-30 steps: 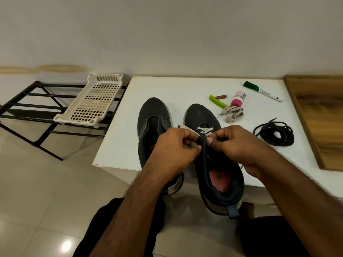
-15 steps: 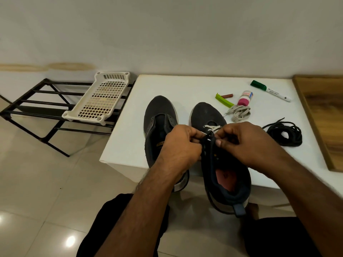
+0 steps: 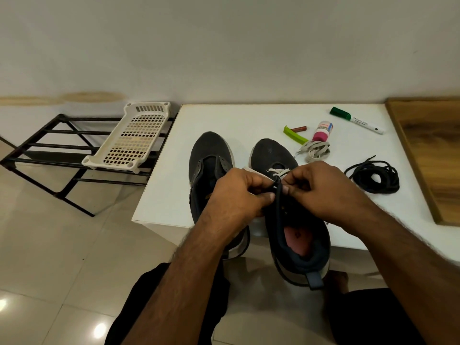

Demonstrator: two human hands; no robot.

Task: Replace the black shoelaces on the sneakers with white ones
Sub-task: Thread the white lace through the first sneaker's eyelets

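- Heel of the right sneaker [image 3: 296, 235] overhangs the near edge of the white table [image 3: 249, 120], bringing its eyelets close for threading.
- Both hands meet over its tongue: the left hand [image 3: 239, 192] has its fingers curled, pinching a white shoelace [image 3: 280, 172] end, and the right hand [image 3: 321, 188] pinches by the eyelets, probably feeding the lace through.
- Only the lowest eyelets carry white lace, so lacing looks barely begun.
- The left sneaker [image 3: 210, 155] stands just beside, unlaced.
- Farther right, 1 coil of black laces [image 3: 373, 176] lies discarded; a spare white lace bundle [image 3: 315, 151] waits beyond.
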